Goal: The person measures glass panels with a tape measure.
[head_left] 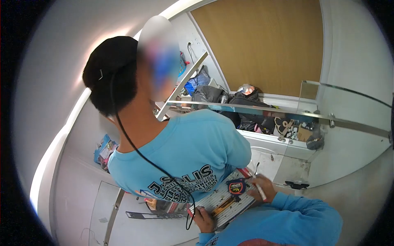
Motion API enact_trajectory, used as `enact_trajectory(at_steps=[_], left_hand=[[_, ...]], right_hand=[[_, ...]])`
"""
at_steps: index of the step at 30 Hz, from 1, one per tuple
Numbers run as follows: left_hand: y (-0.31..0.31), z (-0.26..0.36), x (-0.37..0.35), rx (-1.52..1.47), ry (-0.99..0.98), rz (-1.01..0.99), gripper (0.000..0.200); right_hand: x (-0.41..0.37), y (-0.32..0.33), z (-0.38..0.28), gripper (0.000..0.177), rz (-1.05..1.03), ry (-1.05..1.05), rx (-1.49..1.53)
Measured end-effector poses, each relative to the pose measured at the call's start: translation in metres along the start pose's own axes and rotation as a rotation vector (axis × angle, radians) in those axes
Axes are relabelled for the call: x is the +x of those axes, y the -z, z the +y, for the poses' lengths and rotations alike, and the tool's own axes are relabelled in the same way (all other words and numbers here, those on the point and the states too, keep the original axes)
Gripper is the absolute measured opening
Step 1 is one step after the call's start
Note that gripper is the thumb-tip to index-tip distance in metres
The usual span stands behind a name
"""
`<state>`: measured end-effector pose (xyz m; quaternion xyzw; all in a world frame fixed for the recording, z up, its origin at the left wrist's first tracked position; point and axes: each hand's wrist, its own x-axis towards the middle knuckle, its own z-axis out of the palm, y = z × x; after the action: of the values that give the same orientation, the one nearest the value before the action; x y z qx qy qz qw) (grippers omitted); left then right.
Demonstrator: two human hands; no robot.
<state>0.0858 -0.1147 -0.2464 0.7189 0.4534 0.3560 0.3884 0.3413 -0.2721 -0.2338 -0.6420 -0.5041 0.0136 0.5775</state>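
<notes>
Right now, two bare hands are working at one flat rectangular panel with white and grey stripes [218,198], which is lying tilted between them, in front of the wearer's blue-clothed body. The left hand [204,219] is gripping the panel's near-left edge, its fingers closing narrowly around the rim. The right hand [264,189] is holding one slim white stick-like object [261,192], its fingers bending closely around it above the panel's right side; whether they are also touching the panel, I cannot tell. On the striped surface, one dark patch with a round red-edged emblem [237,187] and one long yellow-orange item with dark parts [224,206] are resting near each other

One co-worker in a light blue shirt with black lettering [184,143] is standing just beside the panel, wearing one black cap [117,57], and one thin black cable [151,160] is hanging down that person's back. Beyond, several bags, at least two of them dark [207,95], are sitting below one large brown board [262,45]; their exact number is too unclear to count
</notes>
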Motion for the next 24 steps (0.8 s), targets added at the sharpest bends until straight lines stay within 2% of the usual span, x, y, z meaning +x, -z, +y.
enact_trajectory(at_steps=[1,2,4,6,8,9,10,11,13,17,24], left_hand=[[-0.002,-0.005,0.003,0.115,-0.144,0.061,0.035],[-0.003,-0.008,0.003,0.136,-0.152,0.070,0.036],[-0.006,-0.006,0.003,0.180,-0.166,0.089,0.037],[-0.008,-0.005,-0.002,0.161,-0.057,0.133,0.038],[-0.006,0.001,-0.005,0.160,-0.006,0.162,0.037],[-0.006,0.005,-0.005,0.150,0.023,0.162,0.036],[-0.010,0.012,-0.006,0.139,0.049,0.157,0.035],[-0.016,0.020,-0.006,0.175,-0.053,0.182,0.041],[-0.016,0.029,-0.005,0.222,-0.072,0.157,0.042],[-0.018,0.038,-0.007,0.329,-0.118,0.164,0.043],[-0.015,0.032,-0.010,0.322,0.023,0.202,0.034]], right_hand=[[0.001,-0.001,0.004,0.042,0.027,0.056,0.028],[0.003,-0.001,0.010,0.042,0.051,0.113,0.059],[0.007,0.006,0.010,0.042,-0.006,0.076,0.083],[0.003,0.007,0.016,0.041,-0.078,0.041,0.117],[-0.001,0.002,0.027,0.038,-0.033,0.052,0.222],[0.002,0.009,0.020,0.028,-0.088,-0.032,0.228],[-0.002,0.005,0.027,0.028,-0.103,-0.020,0.239],[-0.012,-0.001,0.034,0.025,-0.094,-0.014,0.308],[-0.006,-0.002,0.035,0.022,-0.009,0.055,0.450],[-0.002,-0.004,0.039,0.022,-0.010,0.094,0.492],[-0.005,-0.010,0.042,0.019,0.001,0.098,0.456]])
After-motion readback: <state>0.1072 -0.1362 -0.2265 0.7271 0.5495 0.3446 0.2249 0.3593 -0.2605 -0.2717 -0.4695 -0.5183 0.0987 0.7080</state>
